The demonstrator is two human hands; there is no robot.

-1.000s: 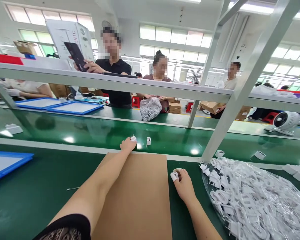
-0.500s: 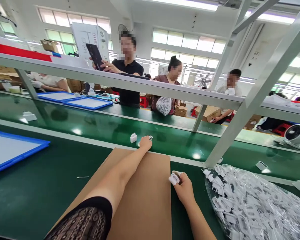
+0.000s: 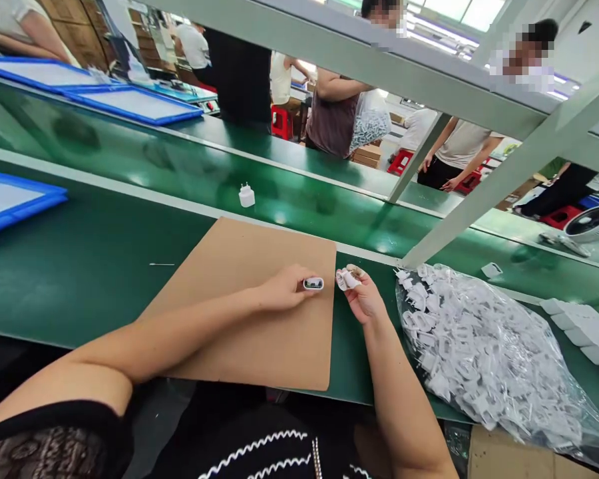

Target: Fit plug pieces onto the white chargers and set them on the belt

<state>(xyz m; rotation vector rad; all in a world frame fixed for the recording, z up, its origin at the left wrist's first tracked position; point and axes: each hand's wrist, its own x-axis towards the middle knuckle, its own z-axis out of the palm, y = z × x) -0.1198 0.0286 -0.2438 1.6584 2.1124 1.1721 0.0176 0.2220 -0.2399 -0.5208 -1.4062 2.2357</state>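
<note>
My left hand (image 3: 290, 287) is closed around a white charger housing (image 3: 313, 284) above the cardboard sheet (image 3: 249, 259). The housing's open end faces right and shows a dark, greenish inside. Just to the right, past the sheet's edge, my right hand (image 3: 368, 299) pinches a small white plastic charger part (image 3: 348, 278). Its fingertips look covered with something pale. A short gap separates the two pieces. On the green belt beyond, a white two-pin charger (image 3: 247, 195) stands with its pins up.
A clear bag (image 3: 489, 352) full of white plug parts lies at the right. White housings (image 3: 582, 332) sit in a row behind it. A slanted metal post (image 3: 479, 193) rises beyond the sheet. Blue-framed trays (image 3: 20, 199) lie left, and a thin pin (image 3: 162, 265) rests nearby. Co-workers stand across the belt.
My left hand has drawn back from the belt to above the cardboard, bringing the housing close to my right hand. The view has tilted down. My right hand still holds its white part.
</note>
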